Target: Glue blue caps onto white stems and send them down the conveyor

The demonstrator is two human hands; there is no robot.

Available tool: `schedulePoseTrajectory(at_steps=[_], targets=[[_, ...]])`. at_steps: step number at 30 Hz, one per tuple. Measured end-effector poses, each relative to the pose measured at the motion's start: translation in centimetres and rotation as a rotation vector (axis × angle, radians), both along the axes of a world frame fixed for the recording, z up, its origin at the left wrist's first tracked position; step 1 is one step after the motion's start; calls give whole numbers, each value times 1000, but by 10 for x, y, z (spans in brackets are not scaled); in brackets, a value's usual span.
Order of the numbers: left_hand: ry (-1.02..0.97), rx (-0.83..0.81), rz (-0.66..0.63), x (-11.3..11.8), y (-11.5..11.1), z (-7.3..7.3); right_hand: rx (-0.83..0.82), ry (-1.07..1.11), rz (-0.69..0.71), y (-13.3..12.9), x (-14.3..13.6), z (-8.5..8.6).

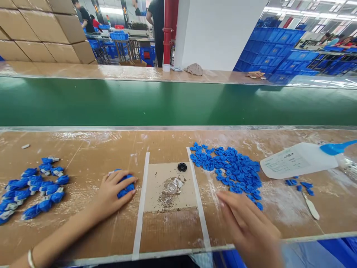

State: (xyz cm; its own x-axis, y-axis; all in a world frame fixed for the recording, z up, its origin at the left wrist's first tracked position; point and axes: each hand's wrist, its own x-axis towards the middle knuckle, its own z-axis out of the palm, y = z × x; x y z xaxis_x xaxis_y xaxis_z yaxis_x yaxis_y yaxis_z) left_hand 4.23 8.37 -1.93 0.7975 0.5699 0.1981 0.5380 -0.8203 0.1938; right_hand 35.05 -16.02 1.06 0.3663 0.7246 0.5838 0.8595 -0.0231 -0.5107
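My left hand [117, 190] rests on the table with its fingers curled over a blue piece [124, 186], which they partly cover. My right hand [248, 223] is slightly blurred beside the heap of small blue discs [237, 167], thumb and forefinger pressed together; whatever is in the pinch is too small to make out. Between the hands lies a beige sheet [153, 186] bearing a black round cap [182, 167] and a clear round thing [171, 188] amid dark crumbs. White tape strips [141, 208] run along both sides of it.
At left lie several blue-and-white bundles [35, 186]. A white bottle with a blue nozzle [298, 160] is at right, near a pale flat blade-like tool [311, 208]. Beyond the table runs a green belt [117, 102]; cartons [47, 29] and blue crates [270, 48] stand behind it.
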Motion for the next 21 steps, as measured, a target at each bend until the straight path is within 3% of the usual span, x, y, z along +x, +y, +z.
schedulePoseTrajectory(at_steps=[2, 5, 8, 14, 18, 21], targets=[[-20, 45, -68, 5, -26, -2, -111, -226, -53, 14, 25, -17], [-34, 53, -59, 18, -49, 0, -203, -281, -50, 28, 56, -43], [-49, 18, -5, 25, -60, 3, -256, -280, -6, 33, 71, -57], [-196, -95, 17, 18, -66, 4, -332, -177, 65, 28, 53, -53], [-235, -86, 12, 17, -70, 5, -450, 154, -34, 15, 31, -54], [-196, -36, 24, 18, -72, 8, -405, 218, -99, 9, 21, -51]])
